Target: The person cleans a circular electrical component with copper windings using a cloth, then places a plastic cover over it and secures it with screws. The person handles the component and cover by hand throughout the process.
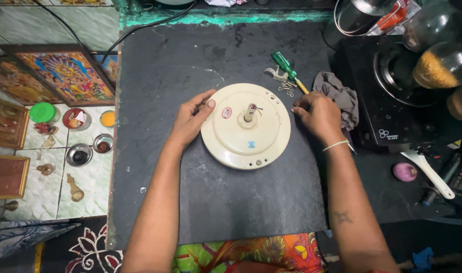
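Dark slate, matt and scuffed, makes the slab (216, 202) under my forearms, with a broad bare stretch between its near edge and the work. At its middle lies the round cream motor housing (245, 126), smooth painted metal, a short steel shaft (249, 112) standing from its hub. My left hand (190, 119) cups the housing's left rim, thumb on top, fingers curled against the edge. My right hand (318, 114) rests at the right rim, fingers bent and closed; whether they pinch anything I cannot tell. Just beyond it lie a crumpled grey rag (342, 96), small loose washers (287, 90) and a green-handled screwdriver (286, 68). Farther off, the slab stays open up to the green painted ledge (231, 17).
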